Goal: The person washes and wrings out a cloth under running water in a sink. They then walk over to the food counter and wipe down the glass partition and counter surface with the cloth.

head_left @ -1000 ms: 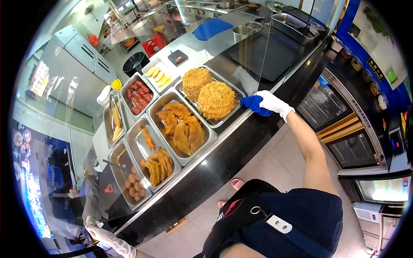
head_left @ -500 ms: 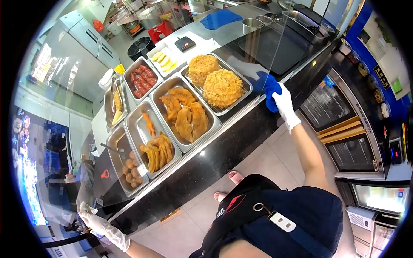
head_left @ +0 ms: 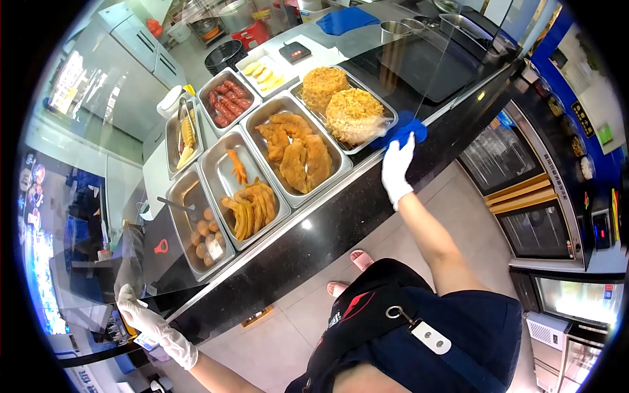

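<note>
My right hand (head_left: 400, 171), in a white glove, presses a bunched blue cloth (head_left: 407, 132) to the clear glass panel (head_left: 429, 78), near its lower edge and beside the tray (head_left: 392, 131) of golden crumbed rounds (head_left: 354, 112). Its reflection shows in the glass. At the lower left, my gloved left hand (head_left: 145, 319) has its fingers bent at the panel's edge and appears to grip it; the fingertips are partly hidden. Between the hands, behind the glass, stand metal pans with fried fillets (head_left: 304, 160), curved brown pieces (head_left: 252, 206), eggs (head_left: 204, 237) and sausages (head_left: 229, 101).
A black counter front (head_left: 314, 229) runs diagonally below the pans. Farther back are another blue cloth (head_left: 347, 21), a small scale (head_left: 295, 52) and a black flat plate (head_left: 426, 69). Ovens (head_left: 501, 154) stand at the right. Tiled floor (head_left: 295, 321) lies beneath me.
My right hand has slid left and slightly down along the glass with the blue cloth, toward the tray of crumbed rounds. My left hand stays at the lower left. The view has shifted slightly.
</note>
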`<control>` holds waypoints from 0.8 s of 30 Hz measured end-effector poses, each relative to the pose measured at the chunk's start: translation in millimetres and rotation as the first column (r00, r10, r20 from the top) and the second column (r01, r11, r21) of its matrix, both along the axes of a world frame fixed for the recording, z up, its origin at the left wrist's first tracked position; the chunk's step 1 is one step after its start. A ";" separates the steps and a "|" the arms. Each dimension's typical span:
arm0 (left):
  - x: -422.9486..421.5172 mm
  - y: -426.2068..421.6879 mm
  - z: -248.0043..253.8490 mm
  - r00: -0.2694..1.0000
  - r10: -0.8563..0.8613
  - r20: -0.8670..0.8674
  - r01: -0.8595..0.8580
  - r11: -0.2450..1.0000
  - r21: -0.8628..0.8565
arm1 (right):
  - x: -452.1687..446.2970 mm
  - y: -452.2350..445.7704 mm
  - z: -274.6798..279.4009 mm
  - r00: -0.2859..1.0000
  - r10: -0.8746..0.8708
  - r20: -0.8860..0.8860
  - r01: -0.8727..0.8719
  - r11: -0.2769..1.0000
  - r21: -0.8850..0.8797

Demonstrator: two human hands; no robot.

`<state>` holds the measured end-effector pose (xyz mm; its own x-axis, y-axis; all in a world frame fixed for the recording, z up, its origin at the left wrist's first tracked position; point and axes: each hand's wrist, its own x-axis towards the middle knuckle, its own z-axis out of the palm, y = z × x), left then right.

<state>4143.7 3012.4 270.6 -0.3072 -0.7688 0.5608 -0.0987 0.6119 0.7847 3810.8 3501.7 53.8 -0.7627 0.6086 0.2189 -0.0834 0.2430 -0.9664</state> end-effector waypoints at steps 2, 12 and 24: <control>-0.8 -8.2 -3.9 0.997 -0.054 -0.062 0.055 0.998 0.016 | 19.9 -27.9 -4.1 0.999 0.032 0.020 -0.032 0.999 -0.005; 5.0 -19.7 -2.3 0.991 -0.130 -0.030 0.130 0.992 -0.004 | 138.6 -100.7 5.2 0.883 0.464 0.064 -0.405 0.825 -0.394; 7.2 -9.8 5.9 0.988 -0.122 0.096 0.131 0.987 -0.091 | 110.8 -2.4 15.0 0.703 0.655 0.278 -0.606 0.756 -0.248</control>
